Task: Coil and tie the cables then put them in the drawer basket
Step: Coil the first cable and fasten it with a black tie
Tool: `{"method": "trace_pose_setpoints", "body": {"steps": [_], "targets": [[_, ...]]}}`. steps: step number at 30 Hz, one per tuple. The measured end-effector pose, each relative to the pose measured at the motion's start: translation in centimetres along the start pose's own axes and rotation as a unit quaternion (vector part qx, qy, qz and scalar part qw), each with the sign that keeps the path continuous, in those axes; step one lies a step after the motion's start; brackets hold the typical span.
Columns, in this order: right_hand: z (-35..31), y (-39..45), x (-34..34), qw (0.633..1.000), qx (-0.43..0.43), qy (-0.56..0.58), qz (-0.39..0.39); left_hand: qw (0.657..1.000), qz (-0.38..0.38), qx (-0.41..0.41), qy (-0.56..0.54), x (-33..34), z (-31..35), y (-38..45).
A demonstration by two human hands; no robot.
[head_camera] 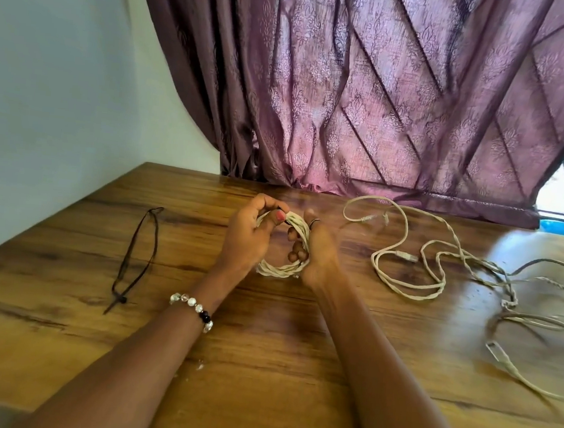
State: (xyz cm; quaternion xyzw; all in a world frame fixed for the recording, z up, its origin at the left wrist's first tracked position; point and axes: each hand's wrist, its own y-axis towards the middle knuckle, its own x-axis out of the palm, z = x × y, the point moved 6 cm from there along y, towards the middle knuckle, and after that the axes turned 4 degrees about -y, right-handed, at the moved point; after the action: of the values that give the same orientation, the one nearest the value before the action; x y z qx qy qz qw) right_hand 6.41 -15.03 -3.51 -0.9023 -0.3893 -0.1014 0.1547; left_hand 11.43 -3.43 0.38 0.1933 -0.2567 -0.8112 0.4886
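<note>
Above the table's (57,347) middle, a light, springy cable coil (282,268) is gripped by left hand (249,236) and right hand (314,254), best pinched at its top.

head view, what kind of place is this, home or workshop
Most likely a room in a home, not a workshop. A patterned purple fabric curtain hangs over a window behind a wood-grain table set against a plain pale wall, and loose cream cables lie on the tabletop.
</note>
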Motion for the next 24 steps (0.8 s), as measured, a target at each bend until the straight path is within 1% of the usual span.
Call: {"method": "trace_pose_setpoints", "body": {"steps": [3, 5, 10, 14, 18, 21, 24], "targets": [[0.3, 0.2, -0.4, 0.999, 0.023, 0.006, 0.035, 1.000, 0.003, 0.005, 0.006, 0.3, 0.1, -0.2], [-0.3, 0.1, -0.9, 0.998, 0.001, 0.009, 0.055, 1.000, 0.005, 0.009, 0.014, 0.5, 0.1, -0.2], [-1.3, 0.2, -0.9, 0.993, -0.112, 0.016, 0.043, 0.999, 0.026, 0.001, 0.020, 0.6, -0.3, 0.0], [-2.1, 0.1, -0.8, 0.974, -0.210, -0.058, 0.056, 0.999, 0.036, -0.028, -0.008, 0.1, -1.2, 0.1], [-2.6, -0.4, -0.6, 0.971, -0.236, 0.009, 0.048, 0.995, 0.036, -0.064, -0.061, 0.2, -1.3, 0.1], [-2.9, -0.7, -0.2, 0.973, -0.220, 0.074, 0.012, 0.990, 0.042, -0.090, -0.098, 0.1, -1.4, -0.1], [-3.6, -1.1, -0.1, 0.966, -0.233, 0.107, -0.021, 0.983, 0.036, -0.101, -0.148, 0.1, -1.3, -0.3]]}}
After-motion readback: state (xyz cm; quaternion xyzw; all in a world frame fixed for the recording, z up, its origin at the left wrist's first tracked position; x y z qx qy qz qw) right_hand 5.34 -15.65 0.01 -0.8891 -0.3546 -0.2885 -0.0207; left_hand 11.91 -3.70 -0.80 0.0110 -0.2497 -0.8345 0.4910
